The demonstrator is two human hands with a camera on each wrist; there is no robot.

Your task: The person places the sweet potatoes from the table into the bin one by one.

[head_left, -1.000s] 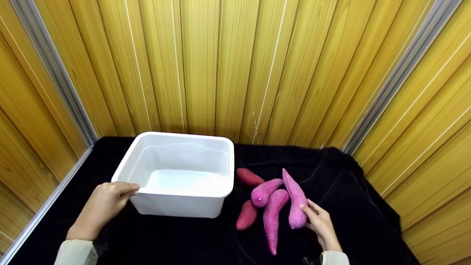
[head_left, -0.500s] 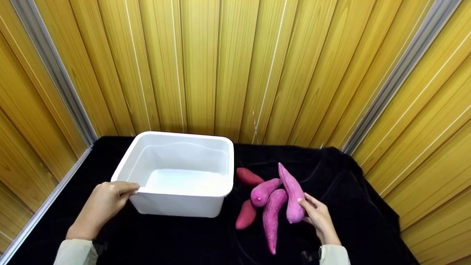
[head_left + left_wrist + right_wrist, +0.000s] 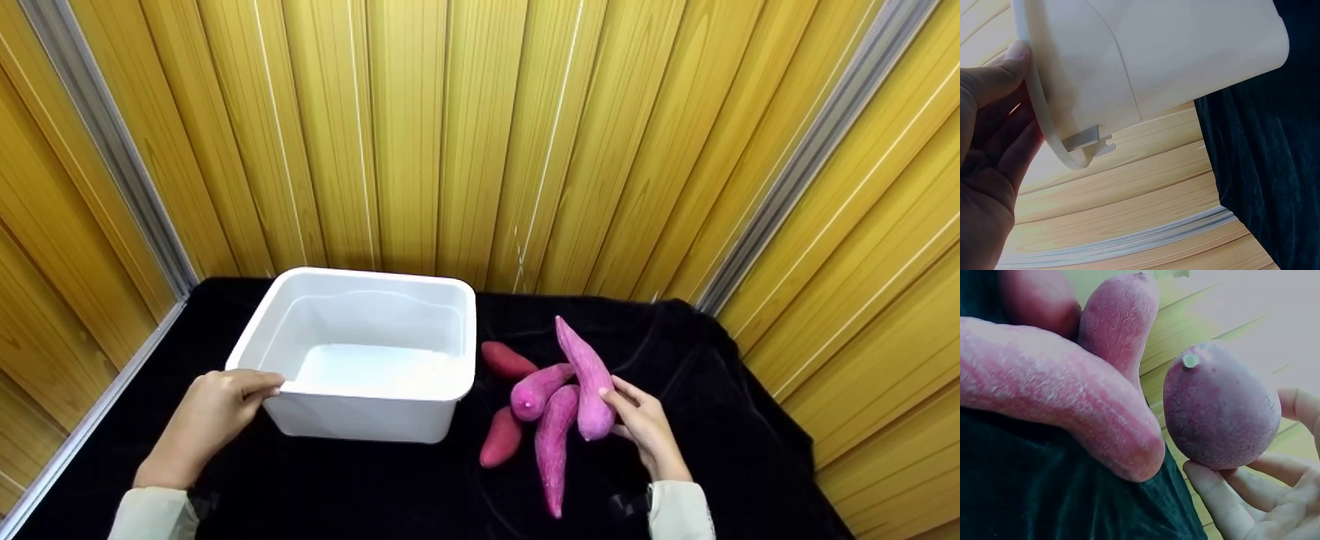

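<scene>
My right hand [image 3: 641,427] pinches a long pink-purple sweet potato [image 3: 586,375] near its thick end, the thin tip pointing away and to the left. In the right wrist view its blunt round end [image 3: 1221,405] faces the camera, with thumb and fingers on either side. My left hand [image 3: 217,420] grips the near left corner of a white plastic tub [image 3: 360,420], thumb on one side of the rim and fingers on the other. A curved purple sweet potato [image 3: 556,457] and a shorter one [image 3: 541,391] lie on the cloth just left of the held one.
Two smaller reddish sweet potatoes, one behind [image 3: 508,361] and one in front [image 3: 502,439], lie between the tub and the purple ones. Black cloth [image 3: 360,495] covers the table. Yellow wood-patterned panels [image 3: 480,150] rise behind and at both sides.
My right hand has moved away from me and slightly left, carrying the long sweet potato with it. The left hand stays on the tub's rim, and the other sweet potatoes lie as before.
</scene>
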